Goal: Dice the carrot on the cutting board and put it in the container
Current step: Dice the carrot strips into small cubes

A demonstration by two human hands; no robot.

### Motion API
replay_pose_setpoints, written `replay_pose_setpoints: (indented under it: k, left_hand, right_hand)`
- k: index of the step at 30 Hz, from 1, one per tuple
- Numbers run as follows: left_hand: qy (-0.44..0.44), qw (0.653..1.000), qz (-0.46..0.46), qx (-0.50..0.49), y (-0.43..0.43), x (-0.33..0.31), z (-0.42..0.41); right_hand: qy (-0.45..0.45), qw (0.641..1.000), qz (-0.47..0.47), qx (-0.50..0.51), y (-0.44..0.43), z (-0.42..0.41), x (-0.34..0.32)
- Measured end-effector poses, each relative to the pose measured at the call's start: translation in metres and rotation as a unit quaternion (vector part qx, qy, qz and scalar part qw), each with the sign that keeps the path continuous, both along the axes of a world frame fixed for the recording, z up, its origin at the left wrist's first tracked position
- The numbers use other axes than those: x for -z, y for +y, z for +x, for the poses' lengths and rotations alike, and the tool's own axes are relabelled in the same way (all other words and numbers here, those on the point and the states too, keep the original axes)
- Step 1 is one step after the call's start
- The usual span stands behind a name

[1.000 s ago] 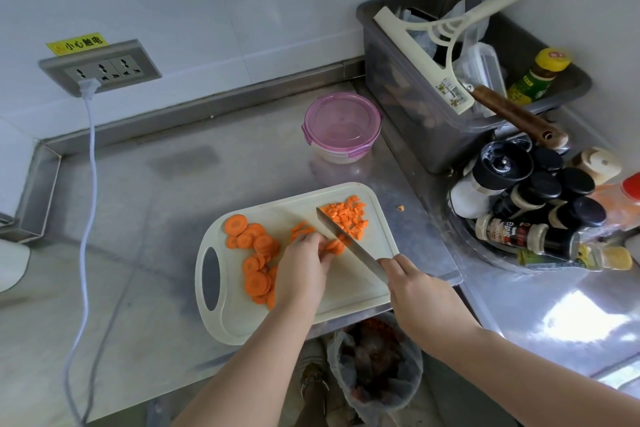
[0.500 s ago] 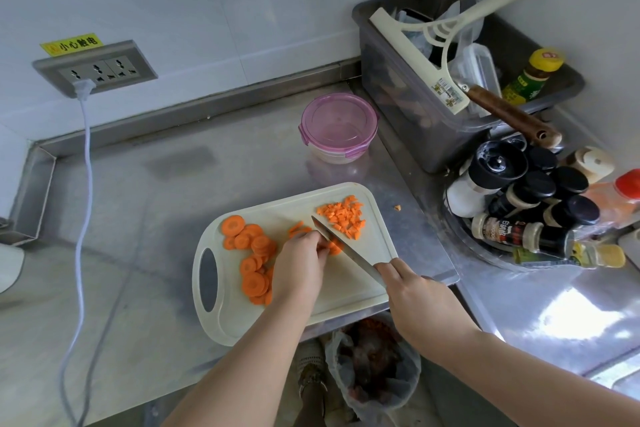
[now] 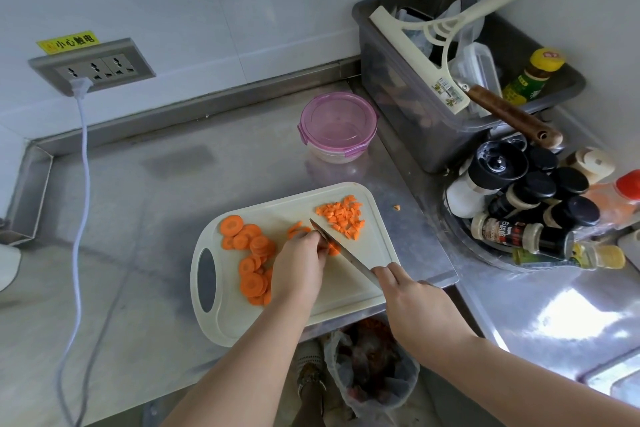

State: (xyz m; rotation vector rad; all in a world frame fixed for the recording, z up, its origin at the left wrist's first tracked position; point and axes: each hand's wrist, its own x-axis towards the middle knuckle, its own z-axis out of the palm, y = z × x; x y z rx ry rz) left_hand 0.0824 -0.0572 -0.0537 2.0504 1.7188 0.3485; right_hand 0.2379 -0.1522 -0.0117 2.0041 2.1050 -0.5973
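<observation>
A few carrot slices (image 3: 331, 247) are pinned to the board (image 3: 367, 291) under the curled fingertips of the left hand (image 3: 300, 265), pressed down rather than pinched. The knife (image 3: 341, 252) is clasped at its handle by the right hand (image 3: 414, 308), fingers wrapped shut, forefinger laid along the top; the blade rests against the left knuckles, tip toward the far edge. Uncut rounds (image 3: 252, 253) are heaped on the left of the board, partly overlapping, and the dice (image 3: 343, 217) are piled at the far right corner. One bit (image 3: 397, 207) is seen off the board on the counter (image 3: 145, 229). The container (image 3: 337, 126) stands beyond the board, well apart, its pink lid on.

The rounds are judged stiff, light and a little slick: they can skate under the blade, so they are best stacked flat and held from above with the fingertips tucked back. The dice are loose and small; they are better scooped on the flat of the blade than picked up singly. The lid must be unclipped first.

Against the frame half a second ago, little is changed: the blade is set slightly further left, closer into the held slices, and the dice pile and the rounds lie as before. The container is untouched.
</observation>
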Motion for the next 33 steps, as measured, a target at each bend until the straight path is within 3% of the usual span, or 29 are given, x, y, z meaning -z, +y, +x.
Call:
replay_pose_setpoints:
  k: [11, 21, 33]
  left_hand:
    - [0.008, 1.000, -0.004, 0.006, 0.000, 0.000, 0.001]
    - [0.025, 1.000, -0.001, 0.006, 0.000, 0.002, 0.001]
    - [-0.018, 1.000, -0.020, -0.004, 0.002, 0.007, 0.016]
  right_hand:
    - [-0.020, 0.998, -0.051, -0.009, 0.001, -0.009, -0.001]
    - [0.014, 0.997, -0.079, 0.015, 0.009, -0.009, 0.003]
    - [-0.016, 1.000, -0.012, -0.001, 0.022, 0.019, -0.010]
